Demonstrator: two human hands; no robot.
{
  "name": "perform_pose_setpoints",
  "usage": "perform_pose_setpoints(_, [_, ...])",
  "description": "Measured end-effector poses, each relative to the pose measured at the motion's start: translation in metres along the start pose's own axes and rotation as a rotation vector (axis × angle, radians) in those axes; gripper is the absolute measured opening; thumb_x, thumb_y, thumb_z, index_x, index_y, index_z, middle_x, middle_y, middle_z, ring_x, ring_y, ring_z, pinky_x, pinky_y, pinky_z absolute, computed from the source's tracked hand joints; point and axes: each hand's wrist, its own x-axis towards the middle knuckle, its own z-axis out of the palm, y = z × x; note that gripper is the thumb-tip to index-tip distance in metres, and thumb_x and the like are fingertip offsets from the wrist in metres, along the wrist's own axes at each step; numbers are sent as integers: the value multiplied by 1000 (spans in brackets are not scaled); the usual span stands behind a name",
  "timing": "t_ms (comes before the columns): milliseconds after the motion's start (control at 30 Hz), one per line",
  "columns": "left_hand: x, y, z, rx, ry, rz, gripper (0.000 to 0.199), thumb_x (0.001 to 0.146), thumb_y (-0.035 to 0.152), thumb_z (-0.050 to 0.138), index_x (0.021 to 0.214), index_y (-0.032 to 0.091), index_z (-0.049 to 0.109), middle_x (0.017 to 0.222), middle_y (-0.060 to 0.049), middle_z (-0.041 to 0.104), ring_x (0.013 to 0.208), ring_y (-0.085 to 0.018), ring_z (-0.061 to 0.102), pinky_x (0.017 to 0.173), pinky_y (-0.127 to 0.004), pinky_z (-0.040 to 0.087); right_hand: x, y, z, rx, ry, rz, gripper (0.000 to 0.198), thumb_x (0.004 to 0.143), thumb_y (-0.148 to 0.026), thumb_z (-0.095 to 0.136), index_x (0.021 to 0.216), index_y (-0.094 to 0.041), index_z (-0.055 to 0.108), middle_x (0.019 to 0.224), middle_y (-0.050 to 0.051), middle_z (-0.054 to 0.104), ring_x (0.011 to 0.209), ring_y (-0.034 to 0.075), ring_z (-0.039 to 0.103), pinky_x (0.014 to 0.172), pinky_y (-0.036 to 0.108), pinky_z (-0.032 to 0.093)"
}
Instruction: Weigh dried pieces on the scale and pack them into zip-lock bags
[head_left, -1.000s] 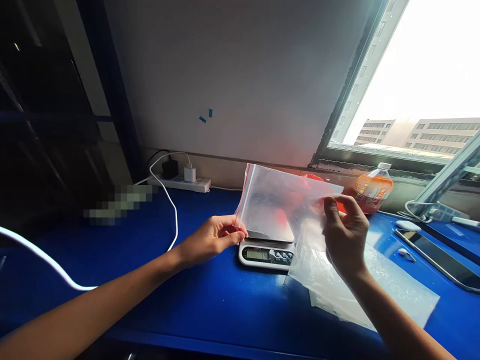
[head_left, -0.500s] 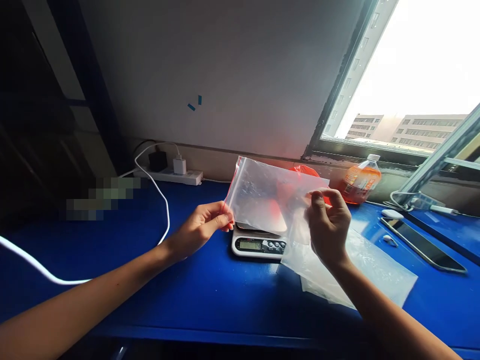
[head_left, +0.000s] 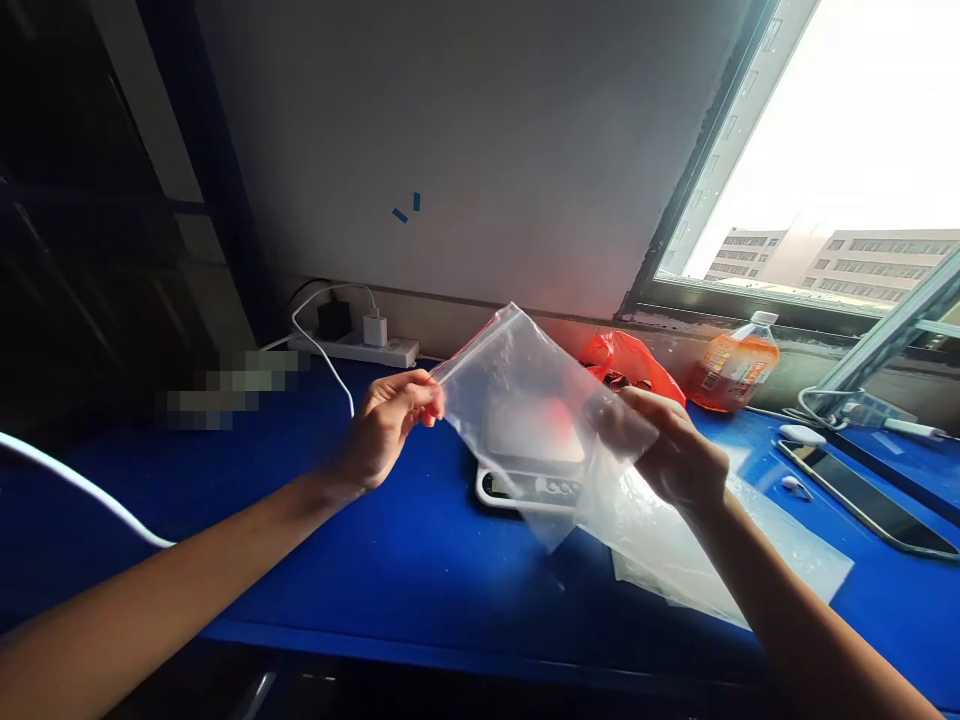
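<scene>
A clear zip-lock bag (head_left: 517, 385) with a red line along its zip edge is stretched tilted between my hands. My left hand (head_left: 394, 420) pinches it at one end of the zip edge. At the opposite side my right hand (head_left: 679, 450) has its fingers closed on the bag, and part of the film lies across those fingers. Behind and below the bag is a white kitchen scale (head_left: 487, 492), seen partly through the plastic; its display is mostly covered. More clear bags (head_left: 780, 550) lie on the blue table under my right forearm.
Behind my right hand stands an open red plastic bag (head_left: 634, 355) with dark contents. Farther right are an orange drink bottle (head_left: 739, 365), a phone (head_left: 862, 495), an earphone (head_left: 795, 487) and its white case (head_left: 802, 435). A power strip (head_left: 397, 352) and white cable (head_left: 90, 495) are left.
The zip-lock bag has turned, a corner now hanging in front of the scale. My left hand has moved up and left; my right hand has shifted right and its fingers have reoriented.
</scene>
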Motion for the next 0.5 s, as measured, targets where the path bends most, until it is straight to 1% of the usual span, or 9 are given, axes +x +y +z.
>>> perform_pose_setpoints(67, [-1, 0, -3, 32, -34, 91, 23, 76, 23, 51, 54, 18, 49, 54, 4, 43, 54, -10, 38, 55, -25, 33, 1, -3, -5, 2, -71, -13, 46, 78, -65, 52, 70, -20, 60, 54, 1, 46, 50, 14, 41, 48, 29, 31])
perform_pose_setpoints(100, [-2, 1, -4, 77, -76, 117, 23, 76, 23, 49, 53, 18, 46, 54, 4, 41, 53, -10, 36, 54, -25, 32, 1, -3, -7, -6, -78, -26, 48, 80, -66, 48, 71, -20, 60, 54, 1, 47, 51, 14, 41, 50, 30, 32])
perform_pose_setpoints(167, [-5, 5, -4, 177, -187, 114, 23, 74, 23, 48, 52, 18, 45, 54, 4, 41, 53, -10, 36, 54, -26, 31, 1, -4, -10, -83, -40, -48, 45, 85, -62, 46, 72, -21, 59, 57, 0, 47, 54, 14, 41, 53, 30, 34])
perform_pose_setpoints(200, [-6, 7, -2, 228, -250, 95, 23, 74, 23, 50, 51, 18, 47, 54, 4, 43, 53, -10, 38, 53, -26, 31, 1, -5, -10, -179, -4, -56, 40, 87, -57, 48, 73, -21, 58, 59, 0, 47, 55, 14, 42, 55, 30, 34])
perform_pose_setpoints(267, [-9, 12, 2, 337, -375, 80, 22, 73, 21, 53, 51, 17, 50, 54, 3, 45, 53, -10, 40, 52, -25, 30, -2, -8, -1, -463, 62, -104, 26, 88, -43, 54, 77, -20, 58, 65, 0, 50, 59, 13, 44, 58, 30, 36])
perform_pose_setpoints(333, [-12, 14, 7, 471, -489, 126, 25, 75, 21, 54, 52, 16, 49, 54, 3, 45, 53, -10, 40, 51, -25, 30, -6, -13, 17, -746, 57, -215, 10, 86, -30, 57, 87, -20, 58, 73, 2, 57, 67, 14, 49, 65, 31, 39])
perform_pose_setpoints(367, [-14, 14, 9, 536, -545, 168, 26, 78, 22, 53, 52, 16, 48, 55, 3, 45, 53, -9, 41, 51, -24, 30, -8, -16, 29, -836, 10, -280, 10, 85, -25, 57, 93, -20, 57, 79, 3, 60, 72, 15, 52, 69, 32, 41])
perform_pose_setpoints(433, [-17, 13, 13, 629, -626, 272, 29, 81, 22, 52, 53, 17, 46, 56, 3, 45, 52, -9, 41, 51, -24, 31, -12, -20, 55, -940, -163, -348, 22, 82, -17, 54, 104, -19, 53, 95, 7, 62, 88, 19, 55, 77, 34, 43])
perform_pose_setpoints(500, [-20, 10, 15, 686, -684, 384, 29, 83, 20, 50, 55, 17, 46, 58, 2, 48, 54, -10, 44, 52, -24, 34, -14, -22, 76, -1005, -350, -308, 25, 78, -11, 52, 102, -17, 51, 98, 9, 62, 91, 21, 54, 77, 36, 43])
